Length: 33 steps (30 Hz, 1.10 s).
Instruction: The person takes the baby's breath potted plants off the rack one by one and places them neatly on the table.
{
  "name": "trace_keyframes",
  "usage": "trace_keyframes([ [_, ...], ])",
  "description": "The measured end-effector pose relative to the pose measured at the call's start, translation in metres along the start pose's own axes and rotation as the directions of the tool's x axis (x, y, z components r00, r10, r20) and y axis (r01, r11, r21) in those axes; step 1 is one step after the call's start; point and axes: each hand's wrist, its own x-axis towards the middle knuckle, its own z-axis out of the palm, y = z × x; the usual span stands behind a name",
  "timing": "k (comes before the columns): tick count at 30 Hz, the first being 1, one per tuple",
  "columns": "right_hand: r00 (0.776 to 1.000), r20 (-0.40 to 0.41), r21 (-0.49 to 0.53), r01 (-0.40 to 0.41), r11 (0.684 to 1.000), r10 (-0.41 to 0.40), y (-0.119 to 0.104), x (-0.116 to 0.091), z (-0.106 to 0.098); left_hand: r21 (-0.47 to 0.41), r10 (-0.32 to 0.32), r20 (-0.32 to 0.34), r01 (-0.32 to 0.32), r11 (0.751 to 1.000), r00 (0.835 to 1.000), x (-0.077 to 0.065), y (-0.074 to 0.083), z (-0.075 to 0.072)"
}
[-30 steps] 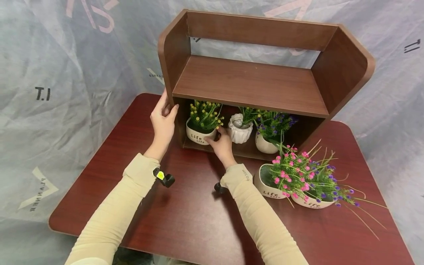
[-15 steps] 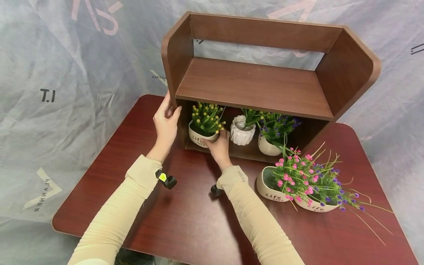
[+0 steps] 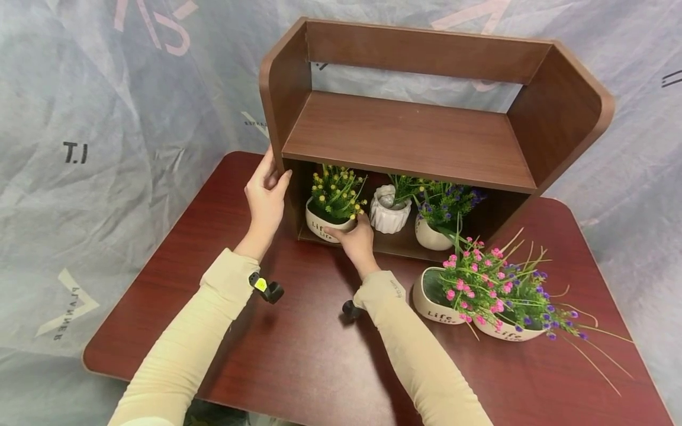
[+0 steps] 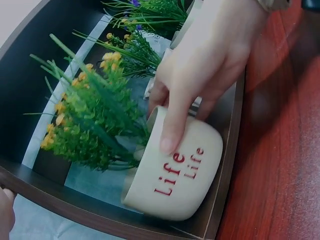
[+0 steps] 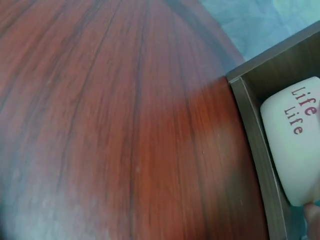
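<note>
My left hand (image 3: 264,198) grips the left side panel of a brown wooden shelf (image 3: 405,139), thumb at the front edge and fingers along the outside. Only a bit of that hand shows at the left wrist view's edge. In the lower compartment, near its left end, stands a cream oval flowerpot (image 4: 172,175) marked "Life", with yellow flowers (image 3: 341,192). My right hand (image 3: 358,239) holds this pot at its right end, thumb on the front face, other fingers partly hidden behind. The right wrist view shows the pot's lettered wall (image 5: 292,145) and a fingertip.
Right of the hand, in the same compartment, stand a white ribbed pot (image 3: 390,216) and a rounded pot (image 3: 433,235) with purple flowers. Two more oval pots, one with pink flowers (image 3: 474,278), one with purple (image 3: 508,331), stand on the red-brown table (image 3: 314,349) before the shelf.
The yellow-flowered pot has shifted slightly to the right and toward the front within the compartment, my right hand moving with it. My left hand stays on the side panel.
</note>
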Motion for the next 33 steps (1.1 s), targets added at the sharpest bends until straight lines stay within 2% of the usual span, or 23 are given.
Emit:
trace_keyframes([
  [7, 1.000, 0.015, -0.017, -0.019, 1.000, 0.019, 0.002, -0.006, -0.017, 0.014, -0.004, 0.002, 0.004, 1.000, 1.000, 0.001, 0.003, -0.001],
  [13, 0.999, 0.030, 0.079, -0.024, 0.997, 0.022, 0.000, -0.012, -0.028, -0.002, -0.004, 0.001, 0.004, 1.000, 1.000, 0.002, 0.002, -0.001],
  [19, 0.994, 0.096, 0.165, -0.059, 0.985, 0.044, -0.008, -0.022, -0.037, -0.013, -0.005, -0.005, 0.005, 1.000, 1.000, 0.003, -0.001, -0.002],
  [22, 0.993, 0.113, 0.195, -0.051, 0.980, 0.030, -0.011, -0.027, -0.042, -0.017, -0.006, 0.000, 0.006, 1.000, 1.000, 0.003, -0.001, -0.001],
  [30, 0.988, 0.152, 0.188, -0.053, 0.981, 0.025, -0.012, -0.048, -0.057, -0.027, -0.011, 0.001, 0.011, 1.000, 1.000, 0.003, 0.000, -0.001],
  [33, 0.988, 0.149, 0.133, -0.046, 0.990, 0.026, -0.010, -0.056, -0.064, -0.025, -0.002, 0.006, 0.003, 1.000, 1.000, 0.003, 0.000, -0.002],
])
